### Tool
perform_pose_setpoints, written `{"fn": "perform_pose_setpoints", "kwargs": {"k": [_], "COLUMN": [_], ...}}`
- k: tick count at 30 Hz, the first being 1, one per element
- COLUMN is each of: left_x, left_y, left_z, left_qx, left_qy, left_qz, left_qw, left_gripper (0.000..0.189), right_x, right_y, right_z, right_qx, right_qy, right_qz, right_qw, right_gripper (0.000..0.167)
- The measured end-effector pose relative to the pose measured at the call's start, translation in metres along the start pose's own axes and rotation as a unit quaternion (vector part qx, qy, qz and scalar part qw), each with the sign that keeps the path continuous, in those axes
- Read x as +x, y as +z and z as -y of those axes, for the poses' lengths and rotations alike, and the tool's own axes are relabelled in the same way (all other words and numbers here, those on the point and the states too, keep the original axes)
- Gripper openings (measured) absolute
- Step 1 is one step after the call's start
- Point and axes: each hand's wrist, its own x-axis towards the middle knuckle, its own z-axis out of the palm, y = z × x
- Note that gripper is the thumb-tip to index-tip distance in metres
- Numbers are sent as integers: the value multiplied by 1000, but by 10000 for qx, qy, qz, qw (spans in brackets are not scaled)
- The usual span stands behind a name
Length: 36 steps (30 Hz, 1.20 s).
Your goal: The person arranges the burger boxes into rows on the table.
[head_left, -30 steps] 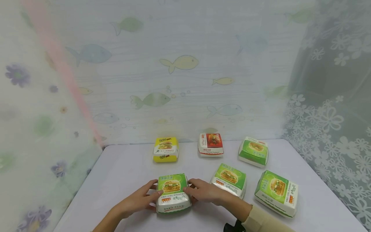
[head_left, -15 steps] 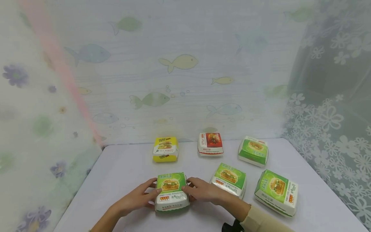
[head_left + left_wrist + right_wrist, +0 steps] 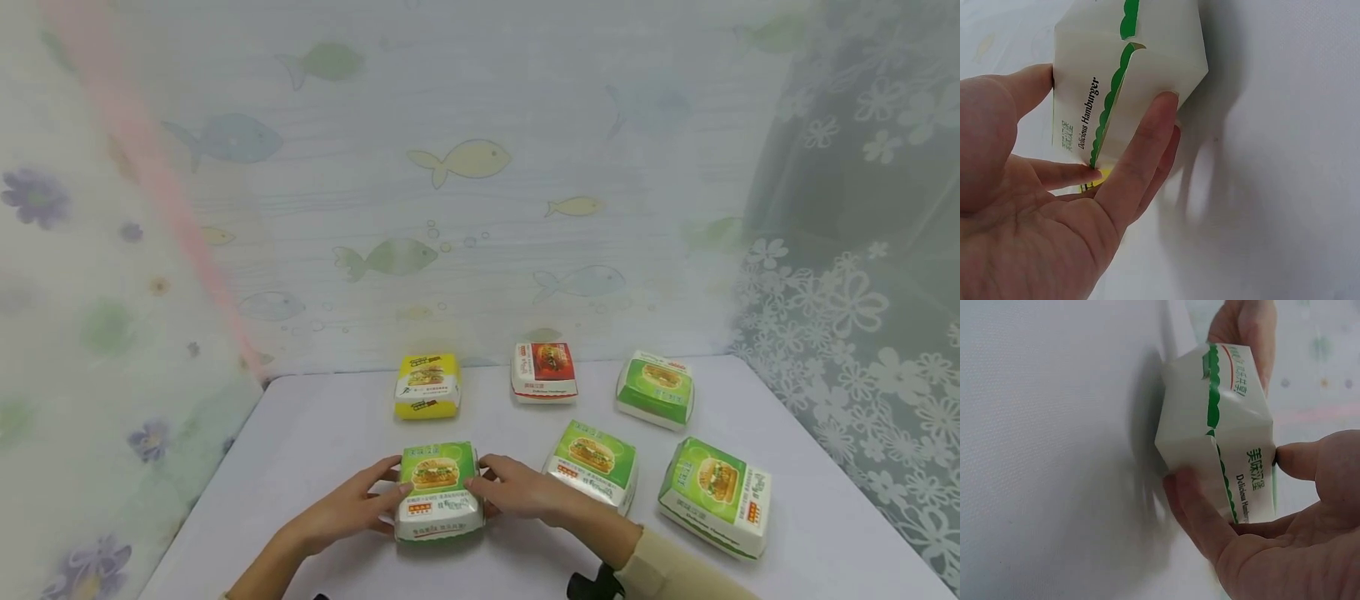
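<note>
Between both hands is a green-and-white hamburger box (image 3: 437, 492), its burger picture facing up. My left hand (image 3: 351, 504) grips its left side, thumb at the top edge and fingers along the wall. On the opposite side, my right hand (image 3: 521, 492) holds it the same way, thumb on the lid's edge. In the left wrist view, the box's side (image 3: 1094, 94) shows a green scalloped flap, with fingertips against its lower slope. The right wrist view has the box (image 3: 1216, 419) with a shadow beside it on the white surface; whether it touches the table I cannot tell.
A yellow box (image 3: 427, 387), a red-and-white box (image 3: 544, 373) and a green box (image 3: 656, 390) stand along the back of the white table (image 3: 315, 425). Close to my right forearm sit two more green boxes, one nearer (image 3: 595, 460) and one further right (image 3: 716, 498).
Both hands and the box between them have shifted slightly left and a little away from me. The grip looks the same, and the other boxes stay put.
</note>
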Motion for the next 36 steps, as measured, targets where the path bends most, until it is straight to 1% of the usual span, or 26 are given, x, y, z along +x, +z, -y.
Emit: {"fn": "perform_pose_setpoints", "kwargs": {"k": [5, 10, 16, 19, 24, 36], "left_x": [0, 1, 1, 1, 0, 1], "left_y": [-4, -8, -15, -19, -25, -34], "left_z": [0, 1, 5, 7, 9, 15], "left_qx": [18, 68, 114, 112, 89, 89], "left_qy": [-9, -21, -54, -17, 56, 5], "left_qz": [-16, -66, -114, -141, -83, -18], "left_qw": [10000, 10000, 9999, 9998, 9999, 10000], "left_gripper": [84, 84, 83, 82, 80, 78], "right_x": [2, 4, 10, 14, 19, 26], "right_y": [2, 3, 6, 9, 14, 20], "right_z": [3, 5, 8, 10, 12, 13], "right_qx": [105, 62, 44, 38, 27, 72], "right_qy": [-76, -105, -70, -89, -99, -66], "right_qz": [-19, -14, -41, -102, -117, -134], "right_qw": [9999, 9999, 10000, 9999, 9999, 9999], "right_gripper": [50, 47, 47, 46, 47, 50]}}
